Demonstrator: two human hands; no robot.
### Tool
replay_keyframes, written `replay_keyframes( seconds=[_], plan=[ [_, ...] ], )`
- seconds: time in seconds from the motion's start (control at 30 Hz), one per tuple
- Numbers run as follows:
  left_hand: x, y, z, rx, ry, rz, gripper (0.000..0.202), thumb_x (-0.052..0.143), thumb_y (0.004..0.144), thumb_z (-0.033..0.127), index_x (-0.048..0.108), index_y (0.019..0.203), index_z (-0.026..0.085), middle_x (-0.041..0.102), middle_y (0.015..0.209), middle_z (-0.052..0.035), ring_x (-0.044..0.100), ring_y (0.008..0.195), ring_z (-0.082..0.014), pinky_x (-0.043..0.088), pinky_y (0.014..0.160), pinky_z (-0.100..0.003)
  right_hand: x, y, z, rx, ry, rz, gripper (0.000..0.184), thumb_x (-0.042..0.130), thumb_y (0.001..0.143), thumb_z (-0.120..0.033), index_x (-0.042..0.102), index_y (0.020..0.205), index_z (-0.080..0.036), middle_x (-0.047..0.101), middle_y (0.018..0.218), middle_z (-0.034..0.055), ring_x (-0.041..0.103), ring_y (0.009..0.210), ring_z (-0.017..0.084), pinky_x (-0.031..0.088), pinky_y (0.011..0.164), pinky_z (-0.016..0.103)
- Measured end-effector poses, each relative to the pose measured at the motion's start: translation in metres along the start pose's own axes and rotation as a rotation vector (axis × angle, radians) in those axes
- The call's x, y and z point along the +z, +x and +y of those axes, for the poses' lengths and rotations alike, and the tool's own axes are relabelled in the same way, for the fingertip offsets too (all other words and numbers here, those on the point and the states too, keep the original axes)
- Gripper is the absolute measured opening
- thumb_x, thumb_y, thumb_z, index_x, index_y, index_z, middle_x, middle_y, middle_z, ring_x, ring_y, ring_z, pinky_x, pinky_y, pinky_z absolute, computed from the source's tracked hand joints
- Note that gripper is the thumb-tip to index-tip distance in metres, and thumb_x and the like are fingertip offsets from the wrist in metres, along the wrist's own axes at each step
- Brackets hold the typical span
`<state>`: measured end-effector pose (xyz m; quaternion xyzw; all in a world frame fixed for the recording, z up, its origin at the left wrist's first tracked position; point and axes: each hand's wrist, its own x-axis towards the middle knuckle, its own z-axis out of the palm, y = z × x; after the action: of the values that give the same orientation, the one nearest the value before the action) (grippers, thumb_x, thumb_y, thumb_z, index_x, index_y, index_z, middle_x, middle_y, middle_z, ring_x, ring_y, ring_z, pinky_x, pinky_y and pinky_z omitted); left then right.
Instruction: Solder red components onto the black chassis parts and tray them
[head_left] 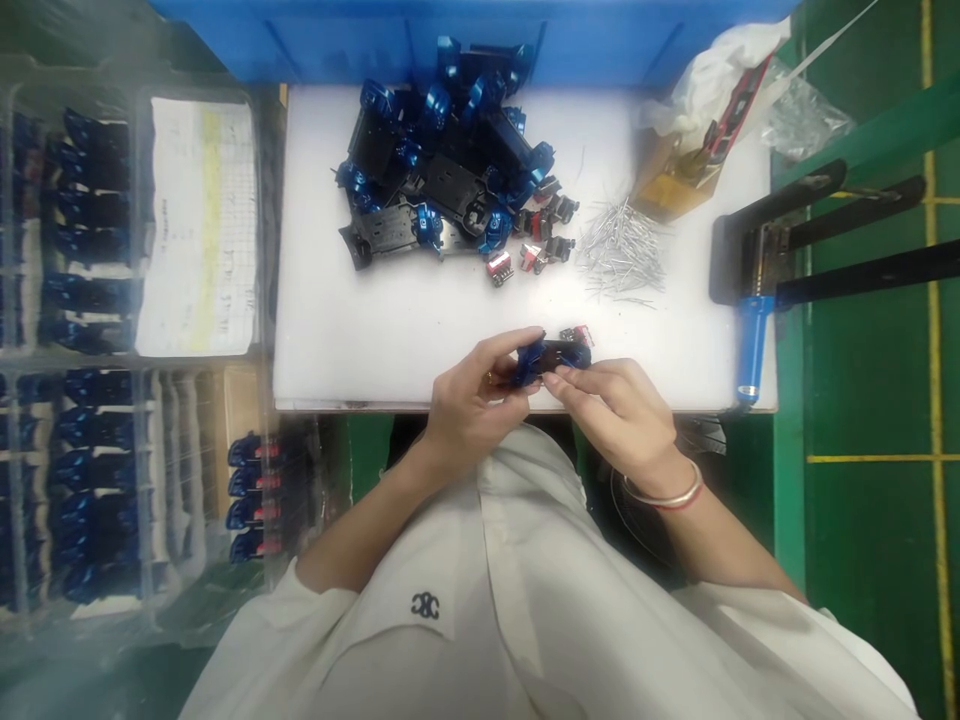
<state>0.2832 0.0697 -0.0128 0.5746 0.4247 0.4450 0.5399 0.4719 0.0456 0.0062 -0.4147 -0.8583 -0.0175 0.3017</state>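
Observation:
Just above the table's front edge, my left hand (484, 390) grips the left end of a black plastic chassis with blue ends (553, 354). My right hand (619, 405) is closed at the right side of the same part, thumb and forefinger pinched along its lower edge. Whether a small pin sits in that pinch, I cannot make out. Right behind the held chassis lies a small red and black piece (579, 334). Farther back are several small red and black pieces (499, 267) and a heap of thin metal pins (621, 250).
A pile of black and blue chassis (450, 180) covers the table's back, before a blue bin (465, 40). At right stand a yellow box (671, 180) and a blue-handled tool with black arms (754, 345). Left are clear trays of parts (142, 400) with a paper sheet (196, 225).

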Motion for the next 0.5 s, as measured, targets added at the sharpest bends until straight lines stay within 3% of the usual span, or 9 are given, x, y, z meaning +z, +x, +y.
replay_keyframes(
  seconds=[0.2, 0.5],
  plan=[
    [0.001, 0.001, -0.007, -0.113, -0.106, -0.008, 0.046, 0.067, 0.082, 0.016, 0.061, 0.127, 0.025, 0.066, 0.090, 0.0001, 0.067, 0.082, -0.0128, 0.061, 0.082, -0.028, 0.001, 0.003, 0.000, -0.008, 0.002, -0.043, 0.038, 0.064, 0.089, -0.002, 0.058, 0.125, -0.013, 0.070, 0.091, 0.0107, 0.063, 0.084, 0.021, 0.060, 0.073, 0.036],
    [0.001, 0.001, -0.011, -0.167, -0.136, -0.031, 0.047, 0.067, 0.082, 0.018, 0.060, 0.128, 0.025, 0.066, 0.088, -0.0001, 0.066, 0.079, -0.0133, 0.061, 0.080, -0.030, 0.004, -0.002, 0.001, 0.022, 0.012, -0.062, 0.031, 0.063, 0.089, -0.004, 0.061, 0.119, -0.015, 0.069, 0.092, 0.0099, 0.062, 0.084, 0.020, 0.061, 0.072, 0.034]
  ],
)
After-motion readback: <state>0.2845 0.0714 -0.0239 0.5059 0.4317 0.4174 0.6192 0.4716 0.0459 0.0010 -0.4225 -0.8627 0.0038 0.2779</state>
